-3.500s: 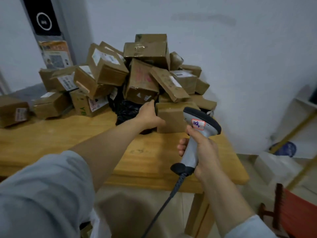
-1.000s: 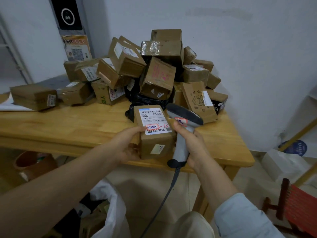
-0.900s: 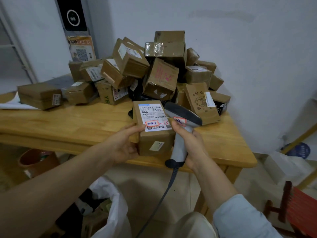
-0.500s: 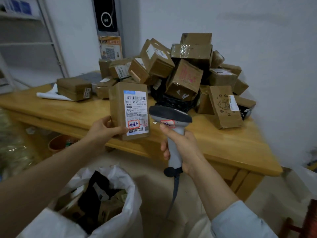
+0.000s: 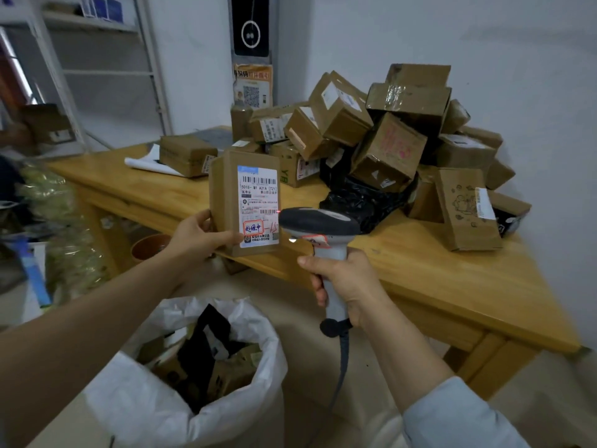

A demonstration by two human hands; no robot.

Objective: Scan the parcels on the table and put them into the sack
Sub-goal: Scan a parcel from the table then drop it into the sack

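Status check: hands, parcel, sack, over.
Left hand grips cardboard parcel, label facing barcode scanner. Right hand grips the scanner. White sack open below, part full. Path looks unobstructed.

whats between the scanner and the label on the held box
Nothing solid: the head view shows a slim open gap between the scanner and the label, with a red light spot on the label's right edge.

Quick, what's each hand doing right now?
Left hand: holding the labelled parcel upright.
Right hand: gripping the barcode scanner by its handle.
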